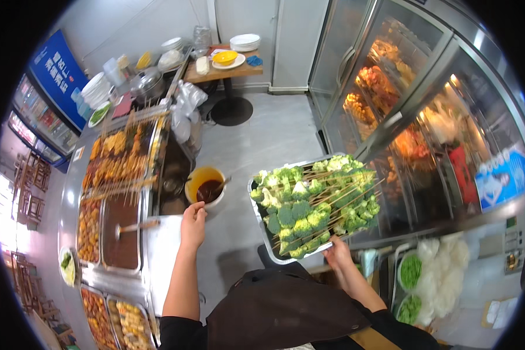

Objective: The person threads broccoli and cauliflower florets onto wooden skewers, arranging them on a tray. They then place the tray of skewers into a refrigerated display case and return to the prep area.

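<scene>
My left hand (194, 223) grips the near rim of a round bowl (194, 180), yellow inside and pale outside. Dark reddish-brown sauce (209, 191) covers its bottom, and a utensil's handle (225, 182) sticks out over the right rim. On the other side, my right hand (339, 256) holds the near edge of a metal tray (259, 218), with the fingers partly hidden beneath it. Broccoli skewers (302, 210) on thin wooden sticks fill this tray, florets pointing to both sides. The tray is tilted in view, above the grey floor.
At left, a metal counter (72, 192) bears skewers (118, 153), a sauce pan (121, 245) with a ladle (135, 226), and a white board (164, 253). Glass-door display cabinets (402, 109) stand at right. A wooden table (201, 76) with plates is at the back.
</scene>
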The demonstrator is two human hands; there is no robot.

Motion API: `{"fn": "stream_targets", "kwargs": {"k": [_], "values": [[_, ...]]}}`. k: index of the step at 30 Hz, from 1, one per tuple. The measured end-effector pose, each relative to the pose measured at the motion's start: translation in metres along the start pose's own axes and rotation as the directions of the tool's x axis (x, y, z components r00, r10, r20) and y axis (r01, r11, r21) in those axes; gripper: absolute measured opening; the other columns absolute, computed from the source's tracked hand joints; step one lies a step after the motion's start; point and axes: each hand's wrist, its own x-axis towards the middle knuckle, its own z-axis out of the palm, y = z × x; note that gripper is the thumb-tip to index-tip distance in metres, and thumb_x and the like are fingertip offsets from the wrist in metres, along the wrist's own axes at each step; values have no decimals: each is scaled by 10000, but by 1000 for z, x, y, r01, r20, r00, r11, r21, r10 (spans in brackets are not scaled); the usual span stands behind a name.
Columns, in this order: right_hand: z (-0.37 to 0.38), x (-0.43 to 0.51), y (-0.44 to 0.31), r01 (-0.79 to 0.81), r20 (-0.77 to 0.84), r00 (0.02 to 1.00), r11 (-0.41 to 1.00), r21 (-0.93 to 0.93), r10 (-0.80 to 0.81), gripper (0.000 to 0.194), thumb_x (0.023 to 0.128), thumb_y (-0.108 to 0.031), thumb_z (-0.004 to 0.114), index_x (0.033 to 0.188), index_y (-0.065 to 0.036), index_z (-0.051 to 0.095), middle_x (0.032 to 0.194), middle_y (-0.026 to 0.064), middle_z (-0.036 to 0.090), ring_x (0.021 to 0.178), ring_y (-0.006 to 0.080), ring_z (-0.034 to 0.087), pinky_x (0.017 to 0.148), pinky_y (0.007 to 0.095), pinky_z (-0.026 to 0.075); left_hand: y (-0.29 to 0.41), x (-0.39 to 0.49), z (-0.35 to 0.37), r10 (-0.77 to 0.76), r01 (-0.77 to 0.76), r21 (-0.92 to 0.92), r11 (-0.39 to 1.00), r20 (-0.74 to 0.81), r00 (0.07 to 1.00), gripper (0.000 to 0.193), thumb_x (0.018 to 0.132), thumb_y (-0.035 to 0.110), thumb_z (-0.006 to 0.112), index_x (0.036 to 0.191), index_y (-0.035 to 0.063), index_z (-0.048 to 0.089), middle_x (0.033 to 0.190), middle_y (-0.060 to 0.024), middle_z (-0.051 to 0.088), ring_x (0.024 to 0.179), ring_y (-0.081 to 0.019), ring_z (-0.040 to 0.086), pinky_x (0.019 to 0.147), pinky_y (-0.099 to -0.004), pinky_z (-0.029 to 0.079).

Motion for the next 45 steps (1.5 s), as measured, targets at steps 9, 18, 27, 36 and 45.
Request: {"fn": "stream_targets", "kwargs": {"k": [9, 18, 27, 36, 45], "values": [[100, 200, -102, 42, -53, 998, 994, 99, -37, 272, 988, -153, 573, 1222, -13, 569, 1205, 157, 653, 1075, 321, 668, 886, 519, 597, 93, 288, 113, -5, 17, -68, 998, 171, 985, 302, 1050, 161, 577, 1287, -14, 639, 1149, -91, 681, 996, -156, 663, 890, -289, 513], [189, 382, -154, 137, -274, 960, 952, 275, -59, 196, 977, -147, 572, 1105, -1, 590, 1044, 148, 665, 878, 291, 705, 782, 428, 635, 251, 646, 363, 486, -569, 37, 821, 479, 732, 321, 997, 220, 608, 1258, 41, 660, 1214, -193, 664, 1091, -330, 674, 961, -412, 532], [224, 485, -190, 259, -425, 901, 889, 379, -81, 305, 976, -141, 577, 1210, 54, 576, 1138, 176, 667, 968, 316, 718, 845, 475, 643, 432, 770, 665, 479, -728, 53, 683, 720, 502, 489, 973, 293, 595, 1402, 58, 585, 1406, -198, 591, 1290, -374, 577, 1089, -450, 473], [245, 557, -213, 368, -597, 801, 824, 431, -46, 481, 931, -120, 628, 1393, -50, 512, 1229, 100, 651, 996, 249, 699, 727, 382, 639, 464, 829, 878, 395, -673, -2, 739, 811, 431, 624, 898, 271, 615, 1465, 28, 517, 1473, -239, 548, 1361, -378, 539, 1132, -432, 445], [266, 587, -209, 346, -661, 746, 804, 484, 77, 454, 948, -132, 633, 1383, -67, 519, 1262, 81, 637, 1084, 236, 671, 786, 406, 634, 443, 836, 895, 401, -610, -213, 763, 897, 188, 384, 952, 276, 597, 1264, 52, 604, 1171, -160, 691, 1094, -325, 663, 961, -414, 504]]}}
